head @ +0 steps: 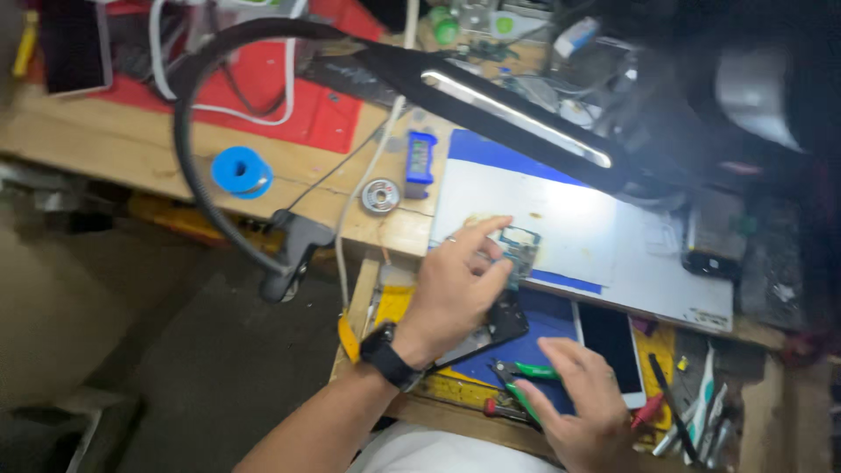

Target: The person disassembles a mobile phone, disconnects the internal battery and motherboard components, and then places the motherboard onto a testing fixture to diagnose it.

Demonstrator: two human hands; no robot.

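- Your left hand [455,293], a black watch [390,355] on its wrist, pinches a small circuit board [523,248] between thumb and fingertips.
- A dark phone body [499,324] lies just under that palm.
- Your right hand [583,403] lies flat and open, fingers spread, touching green-handled pliers [521,381]; a white phone [611,337] sits just beyond its fingertips.

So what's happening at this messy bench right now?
A person is bent over a workbench under a gooseneck lamp. Their left hand, with a black watch at the wrist, fingers a small circuit board at the edge of a white work mat, with a dark opened phone just below it. Their right hand rests on green-handled pliers in a tool drawer, beside a white phone.
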